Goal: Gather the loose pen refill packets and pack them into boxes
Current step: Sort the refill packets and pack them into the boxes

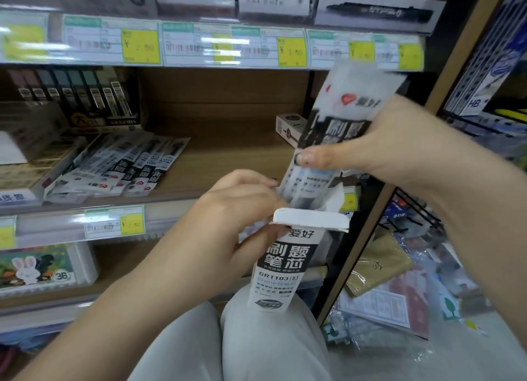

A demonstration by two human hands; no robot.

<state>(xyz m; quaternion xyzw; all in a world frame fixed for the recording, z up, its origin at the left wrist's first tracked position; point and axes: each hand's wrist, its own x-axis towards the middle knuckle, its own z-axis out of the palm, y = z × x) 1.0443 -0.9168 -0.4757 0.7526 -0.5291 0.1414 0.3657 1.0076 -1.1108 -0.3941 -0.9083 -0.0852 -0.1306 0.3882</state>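
The right hand (379, 149) held a bundle of refill packets (336, 129) in a firm grip, long axis tilted, lower ends entering the open top of the upright box (285, 263) gripped directly below by the left hand (239, 218).

1. both forearms bare, no sleeves showing near the left hand (228, 209) or right hand (379, 141)
2. dark chipped polish on the right thumbnail (302, 158)
3. light grey trousers (228, 340) below the left hand
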